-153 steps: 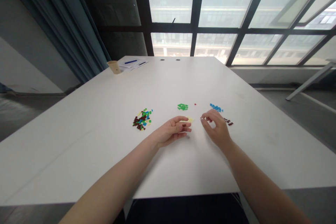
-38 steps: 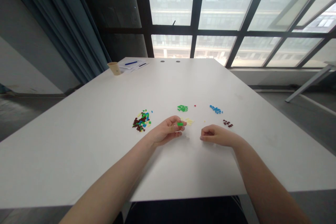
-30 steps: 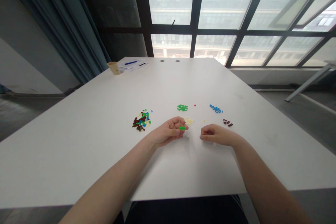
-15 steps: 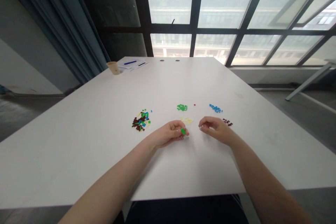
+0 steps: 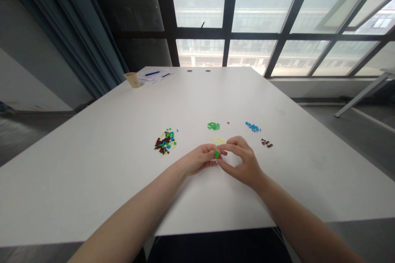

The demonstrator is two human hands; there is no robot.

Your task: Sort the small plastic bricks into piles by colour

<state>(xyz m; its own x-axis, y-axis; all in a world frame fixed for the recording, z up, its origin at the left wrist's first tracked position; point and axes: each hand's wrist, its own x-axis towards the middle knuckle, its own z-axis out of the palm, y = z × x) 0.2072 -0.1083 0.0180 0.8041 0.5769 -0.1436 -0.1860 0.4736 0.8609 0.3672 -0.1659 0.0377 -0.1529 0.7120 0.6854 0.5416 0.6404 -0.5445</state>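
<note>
While I look down at a big white table (image 5: 92, 172), a tall window with black bars (image 5: 249, 16) stands past its far end, and a long blue-gray curtain (image 5: 77, 28) hangs to the left. Far off on the table, near the left corner, stands a paper cup (image 5: 132, 79), upright, and I cannot see what is inside it. Just beside it lie some white papers (image 5: 154, 74) with a blue pen (image 5: 152, 73) on top. Closer to me are little heaps of plastic bricks. The biggest is a mixed heap (image 5: 165, 142) of dark red, blue, green and yellow bricks. To its right are a green heap (image 5: 213, 125), a pale yellow heap (image 5: 218, 141), a blue heap (image 5: 253, 127) and a dark red heap (image 5: 267, 143), and one tiny red brick (image 5: 228, 123) sits alone. My left hand (image 5: 199, 159) and my right hand (image 5: 239, 160) are close together, just in front of the yellow heap. My left fingers pinch a small green brick (image 5: 216, 154) tight above the table. My right fingers curl around it too, but I cannot tell if they grip it
</note>
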